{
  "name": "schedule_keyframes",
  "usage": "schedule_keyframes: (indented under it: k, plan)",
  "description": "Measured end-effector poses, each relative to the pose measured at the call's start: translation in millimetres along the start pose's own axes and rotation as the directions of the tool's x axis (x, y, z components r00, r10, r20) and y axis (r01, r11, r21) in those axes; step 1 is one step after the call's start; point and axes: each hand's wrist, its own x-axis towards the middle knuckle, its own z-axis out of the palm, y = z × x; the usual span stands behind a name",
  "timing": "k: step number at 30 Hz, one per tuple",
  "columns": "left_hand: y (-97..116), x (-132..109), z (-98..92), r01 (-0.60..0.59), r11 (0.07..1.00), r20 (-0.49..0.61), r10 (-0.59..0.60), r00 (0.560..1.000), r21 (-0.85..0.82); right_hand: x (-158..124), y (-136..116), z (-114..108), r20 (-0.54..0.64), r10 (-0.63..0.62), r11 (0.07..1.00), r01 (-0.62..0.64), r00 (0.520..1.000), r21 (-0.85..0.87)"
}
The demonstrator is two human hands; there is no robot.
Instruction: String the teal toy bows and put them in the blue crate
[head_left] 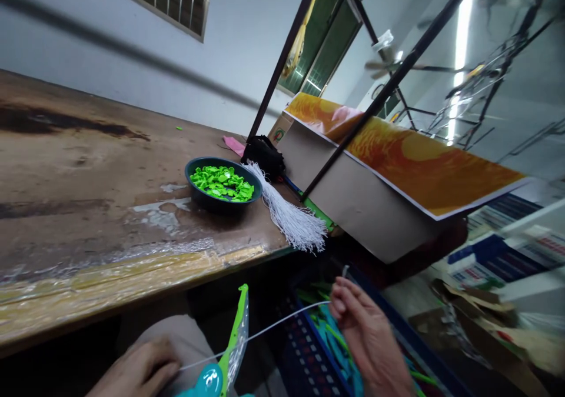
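Observation:
A white string (pixel 286 316) runs taut between my two hands. My right hand (pixel 366 332) pinches one end of it between thumb and fingers, with a short tip sticking up above. My left hand (pixel 139 369), low in view and slightly blurred, has its fingers closed on the other end. Between the hands, over my lap, stands a bright green and teal plastic piece (pixel 232 341) with clear film along its edge. The string crosses the green arm of that piece; whether it threads through cannot be told. The lower part of the piece is cut off by the frame.
On the worn wooden table (pixel 101 179) sits a dark bowl (pixel 223 206) of small green plastic parts. Beside it a bundle of white strings (pixel 293 217) hangs over the edge. A blue crate (pixel 304 350) holds teal and green pieces. Dark metal posts (pixel 331 170) and a cardboard sheet (pixel 353 203) stand behind.

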Motion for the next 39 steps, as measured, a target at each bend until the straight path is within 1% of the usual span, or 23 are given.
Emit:
schedule_keyframes:
  k: [1, 2, 3, 4, 5, 6, 7, 8, 9, 10, 11, 12, 13, 15, 16, 18, 21, 23, 25, 28, 30, 33, 39]
  plan:
    - [14, 7, 0.2, -0.002, 0.999, 0.028, 0.003, 1.000, -0.053, 3, -10, -6, -0.061, -0.108, 0.989, 0.101, 0.992, -0.112]
    - [27, 16, 1.8, 0.022, 0.989, 0.016, -0.020, 1.000, -0.146, 6, -21, -12, -0.116, -0.256, 0.937, 0.217, 0.960, -0.272]
    - [37, 28, 5.1, 0.064, 0.960, 0.015, -0.063, 0.998, -0.271, 8, -30, -16, -0.133, -0.435, 0.822, 0.333, 0.891, -0.462]
    - [45, 42, 10.3, 0.108, 0.908, 0.031, -0.105, 0.994, -0.405, 11, -38, -19, -0.084, -0.609, 0.638, 0.424, 0.789, -0.643]
    - [49, 57, 17.4, 0.151, 0.869, 0.068, -0.135, 0.988, -0.471, 12, -42, -19, 0.017, -0.737, 0.424, 0.482, 0.676, -0.766]
    - [50, 72, 26.1, 0.200, 0.836, 0.120, -0.161, 0.980, -0.512, 13, -43, -17, 0.143, -0.800, 0.235, 0.524, 0.582, -0.819]
    - [50, 87, 35.7, 0.261, 0.800, 0.192, -0.184, 0.964, -0.540, 13, -39, -12, 0.258, -0.813, 0.107, 0.569, 0.522, -0.815]
    - [49, 100, 45.7, 0.332, 0.759, 0.281, -0.203, 0.938, -0.561, 12, -32, -4, 0.350, -0.792, 0.049, 0.624, 0.500, -0.780]
    - [48, 111, 55.4, 0.405, 0.707, 0.373, -0.211, 0.904, -0.580, 10, -21, 5, 0.419, -0.751, 0.050, 0.677, 0.510, -0.734]
    - [47, 119, 64.0, 0.466, 0.645, 0.453, -0.202, 0.868, -0.606, 8, -7, 15, 0.472, -0.701, 0.086, 0.720, 0.535, -0.689]
    - [49, 125, 71.3, 0.509, 0.576, 0.512, -0.175, 0.841, -0.640, 5, 8, 25, 0.511, -0.654, 0.134, 0.750, 0.558, -0.648]
    - [51, 127, 76.9, 0.529, 0.502, 0.541, -0.137, 0.830, -0.684, 2, 23, 34, 0.543, -0.609, 0.183, 0.769, 0.578, -0.613]
    - [56, 128, 80.8, 0.524, 0.425, 0.538, -0.096, 0.837, -0.739, -1, 36, 43, 0.565, -0.569, 0.233, 0.776, 0.597, -0.586]
    - [69, 122, 84.4, 0.466, 0.282, 0.478, -0.031, 0.878, -0.838, -6, 54, 58, 0.587, -0.510, 0.313, 0.772, 0.628, -0.554]
    - [76, 117, 84.6, 0.430, 0.229, 0.441, -0.008, 0.898, -0.873, -9, 59, 64, 0.585, -0.497, 0.339, 0.764, 0.641, -0.548]
    - [90, 108, 82.9, 0.367, 0.168, 0.378, 0.033, 0.925, -0.915, -12, 61, 74, 0.573, -0.504, 0.365, 0.760, 0.647, -0.537]
    - [106, 96, 78.5, 0.280, 0.158, 0.295, 0.079, 0.952, -0.947, -15, 56, 86, 0.535, -0.569, 0.390, 0.777, 0.625, -0.494]
    - [113, 92, 75.5, 0.224, 0.186, 0.244, 0.094, 0.965, -0.957, -16, 54, 94, 0.515, -0.591, 0.415, 0.781, 0.621, -0.467]
    - [118, 88, 72.5, 0.185, 0.234, 0.217, 0.116, 0.969, -0.954, -17, 56, 101, 0.512, -0.585, 0.430, 0.776, 0.629, -0.461]
    - [125, 84, 68.3, 0.155, 0.300, 0.206, 0.147, 0.968, -0.941, -18, 59, 106, 0.514, -0.564, 0.428, 0.761, 0.646, -0.488]
    - [128, 82, 66.3, 0.144, 0.323, 0.201, 0.149, 0.968, -0.935, -20, 61, 107, 0.512, -0.552, 0.422, 0.750, 0.658, -0.509]
    - [130, 79, 66.0, 0.146, 0.337, 0.201, 0.135, 0.970, -0.930, -23, 62, 107, 0.511, -0.542, 0.428, 0.743, 0.667, -0.515]
    - [128, 80, 70.1, 0.132, 0.348, 0.191, 0.143, 0.971, -0.928, -27, 65, 106, 0.482, -0.573, 0.427, 0.744, 0.662, -0.514]
